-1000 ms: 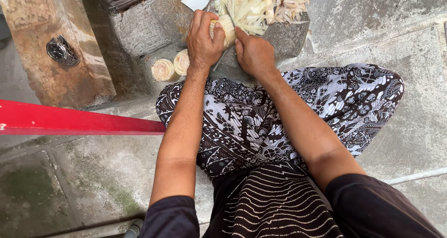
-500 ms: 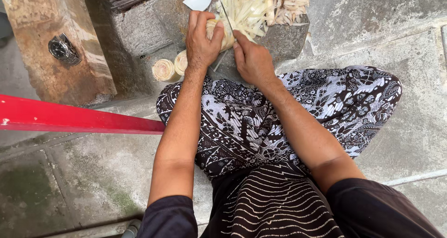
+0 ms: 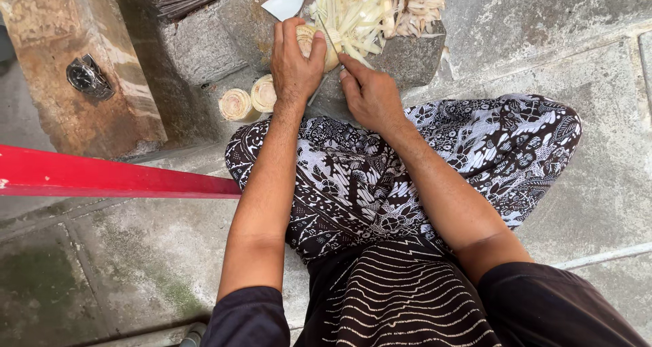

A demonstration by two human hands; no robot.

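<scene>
Left hand clamps fingers round a pale stalk chunk on the stone block; right hand pinches a thin blade into it. A heap of pale strips is already cut, while two round pieces wait whole.

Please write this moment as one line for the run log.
left hand: holds pale round piece on stone block | right hand: grips thin blade over it | pale strips piled behind

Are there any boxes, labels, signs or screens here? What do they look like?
No boxes, labels, signs or screens show.
Wristwatch: the nearest thing to a screen, lying on the rusty brown slab at upper left; round dark face, dark strap.
</scene>
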